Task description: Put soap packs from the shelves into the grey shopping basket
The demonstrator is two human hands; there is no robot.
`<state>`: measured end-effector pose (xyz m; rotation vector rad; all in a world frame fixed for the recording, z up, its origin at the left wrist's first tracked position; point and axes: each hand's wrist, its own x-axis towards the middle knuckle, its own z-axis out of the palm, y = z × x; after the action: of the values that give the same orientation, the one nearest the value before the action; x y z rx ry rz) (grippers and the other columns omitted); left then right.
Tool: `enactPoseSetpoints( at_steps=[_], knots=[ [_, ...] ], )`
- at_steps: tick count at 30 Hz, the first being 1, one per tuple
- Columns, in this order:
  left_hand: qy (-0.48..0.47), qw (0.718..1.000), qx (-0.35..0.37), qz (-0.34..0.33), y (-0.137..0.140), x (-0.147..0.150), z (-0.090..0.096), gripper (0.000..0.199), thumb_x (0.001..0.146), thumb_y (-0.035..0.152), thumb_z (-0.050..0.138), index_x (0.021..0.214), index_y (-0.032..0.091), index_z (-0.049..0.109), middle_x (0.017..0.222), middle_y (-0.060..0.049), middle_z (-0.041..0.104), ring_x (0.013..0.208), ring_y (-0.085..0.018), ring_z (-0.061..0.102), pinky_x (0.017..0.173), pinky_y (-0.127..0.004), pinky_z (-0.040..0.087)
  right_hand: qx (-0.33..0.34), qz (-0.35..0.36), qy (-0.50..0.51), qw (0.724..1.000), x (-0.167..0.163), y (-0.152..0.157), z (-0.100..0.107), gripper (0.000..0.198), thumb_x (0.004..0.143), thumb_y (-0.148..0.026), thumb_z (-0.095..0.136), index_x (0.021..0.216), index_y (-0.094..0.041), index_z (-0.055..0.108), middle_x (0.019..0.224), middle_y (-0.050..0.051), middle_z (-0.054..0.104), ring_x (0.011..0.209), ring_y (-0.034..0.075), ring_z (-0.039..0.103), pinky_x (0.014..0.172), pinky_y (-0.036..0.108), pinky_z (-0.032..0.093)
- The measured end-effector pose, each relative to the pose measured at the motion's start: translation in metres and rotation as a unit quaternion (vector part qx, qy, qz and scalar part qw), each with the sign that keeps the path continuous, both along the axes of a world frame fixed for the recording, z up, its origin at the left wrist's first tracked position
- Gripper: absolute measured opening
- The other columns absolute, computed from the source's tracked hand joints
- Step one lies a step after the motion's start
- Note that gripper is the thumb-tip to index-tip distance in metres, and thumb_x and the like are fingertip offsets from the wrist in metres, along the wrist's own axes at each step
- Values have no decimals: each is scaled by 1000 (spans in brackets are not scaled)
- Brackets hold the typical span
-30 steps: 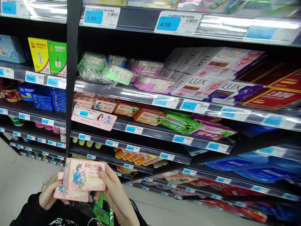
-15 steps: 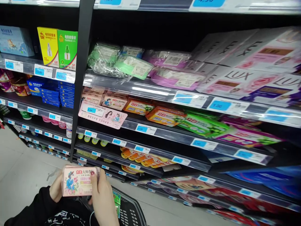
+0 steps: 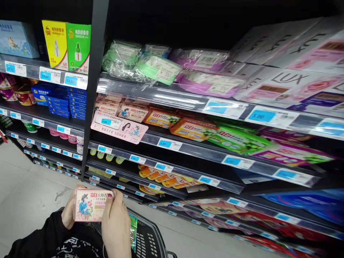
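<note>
Between both hands, low in the view, is a pink pack of laundry soap (image 3: 90,206) with a figure in blue and red and black lettering on its front. My left hand (image 3: 70,209) grips its left end, with the fingers mostly hidden behind it. On the right end my right hand (image 3: 115,218) is closed, its thumb lying across the front face. Just below and behind the hands is a black shopping basket (image 3: 150,236), holding a green packet (image 3: 133,231) partly covered by my right hand.
Similar pink soap packs (image 3: 133,112) sit on the shelf ahead behind a pink promotional sign (image 3: 118,128). Orange soap packs (image 3: 192,128) and green soap packs (image 3: 239,138) continue rightward. Above them are wrapped soap dishes (image 3: 158,68) and LUX boxes (image 3: 285,86). A dark shelf post (image 3: 94,71) divides the bays.
The view has shifted slightly, and the held soap pack appears a little further right. Both hands keep their hold on it. More of the basket shows.
</note>
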<state>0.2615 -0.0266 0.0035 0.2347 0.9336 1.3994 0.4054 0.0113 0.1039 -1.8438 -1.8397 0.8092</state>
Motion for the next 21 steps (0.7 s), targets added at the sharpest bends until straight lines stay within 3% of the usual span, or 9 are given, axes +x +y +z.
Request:
enactPoseSetpoints(
  at_steps=[5, 9, 13, 15, 18, 21],
  knots=[
    [29, 999, -16, 5, 0, 6, 1, 39, 75, 43, 70, 105, 21, 56, 90, -9, 69, 76, -30, 68, 40, -30, 51, -1, 6, -46, 999, -6, -2, 1, 39, 97, -30, 15, 107, -16, 49, 88, 17, 65, 88, 34, 64, 73, 42, 47],
    [36, 999, -20, 5, 1, 10, -1, 55, 66, 41, 77, 110, 20, 53, 94, -10, 70, 71, -31, 69, 37, -31, 52, 26, -3, -86, 996, -9, -3, 3, 43, 95, -25, 18, 112, -10, 54, 95, 20, 63, 96, 38, 61, 80, 50, 46],
    [27, 999, -30, 14, -2, 9, -3, 59, 71, 48, 72, 118, 20, 51, 92, -11, 71, 59, -28, 67, 34, -31, 50, 42, 15, -54, 998, 3, 3, 3, 41, 94, -33, 34, 119, -10, 57, 115, 21, 57, 112, 40, 53, 91, 56, 44],
    [15, 999, -26, 17, -1, 6, -3, 51, 70, 43, 74, 111, 19, 56, 89, -9, 71, 62, -27, 67, 38, -30, 51, 31, 101, 25, 994, 13, 8, 0, 45, 87, -32, 52, 130, -18, 53, 133, 17, 49, 126, 37, 46, 102, 55, 39],
    [-3, 1000, -6, 28, 2, 0, 0, 33, 67, 30, 79, 93, 17, 63, 89, -6, 72, 86, -25, 69, 66, -30, 58, -22, 270, 153, 950, 29, 18, -4, 73, 71, -26, 75, 138, -27, 48, 152, 10, 32, 138, 31, 38, 112, 46, 35],
    [-26, 999, 3, 27, 4, -5, 3, 22, 73, 32, 75, 86, 17, 66, 91, -5, 72, 99, -25, 66, 87, -32, 54, -53, 324, 193, 925, 38, 24, -7, 86, 56, -23, 87, 134, -27, 52, 154, 11, 30, 139, 31, 37, 112, 44, 35]
  ],
)
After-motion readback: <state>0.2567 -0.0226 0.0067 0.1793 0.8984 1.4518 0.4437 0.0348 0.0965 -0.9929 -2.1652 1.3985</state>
